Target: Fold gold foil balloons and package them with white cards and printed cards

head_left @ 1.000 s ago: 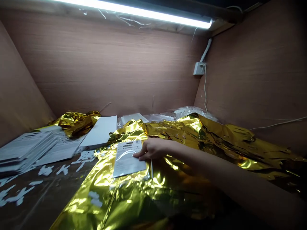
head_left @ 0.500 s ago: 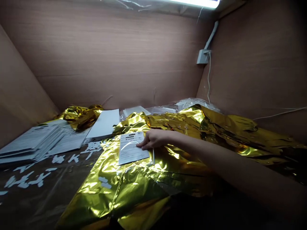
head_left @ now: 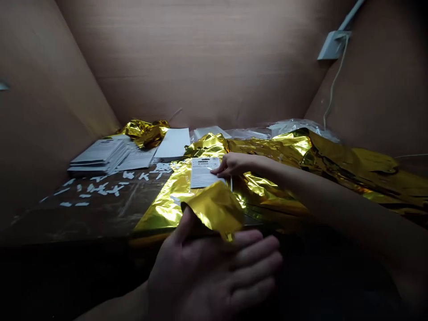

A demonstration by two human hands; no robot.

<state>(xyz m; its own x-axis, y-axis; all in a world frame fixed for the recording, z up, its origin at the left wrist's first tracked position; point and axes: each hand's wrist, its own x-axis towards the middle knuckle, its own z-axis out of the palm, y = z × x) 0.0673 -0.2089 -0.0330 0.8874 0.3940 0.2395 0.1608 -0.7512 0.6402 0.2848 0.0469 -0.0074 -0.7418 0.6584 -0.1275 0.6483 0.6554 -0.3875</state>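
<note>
On the crinkled gold foil sheet [head_left: 160, 203] lies a white printed card [head_left: 203, 176] with a dark hanging slot at its top. My right hand [head_left: 234, 164] is at the card's right side, its thumb and forefinger closed at the card and the other fingers curled. A thin white strip shows just below that hand; I cannot tell what it is. In front, my left hand [head_left: 214, 267] is palm up with its fingers stretched out. A raised flap of the gold foil covers its thumb tip and rests near the fingers.
Stacked printed cards [head_left: 96, 154] stand at the left, beside a white block of sheets [head_left: 173, 142]. Small white paper scraps [head_left: 103, 189] litter the dark table. Clear plastic bags [head_left: 301, 127] lie at the back. A socket box [head_left: 332, 44] with a cord hangs on the wall.
My left hand has come into view from below, by a lifted foil flap. My right hand stays at the card. The view has tilted downward and shifted left.
</note>
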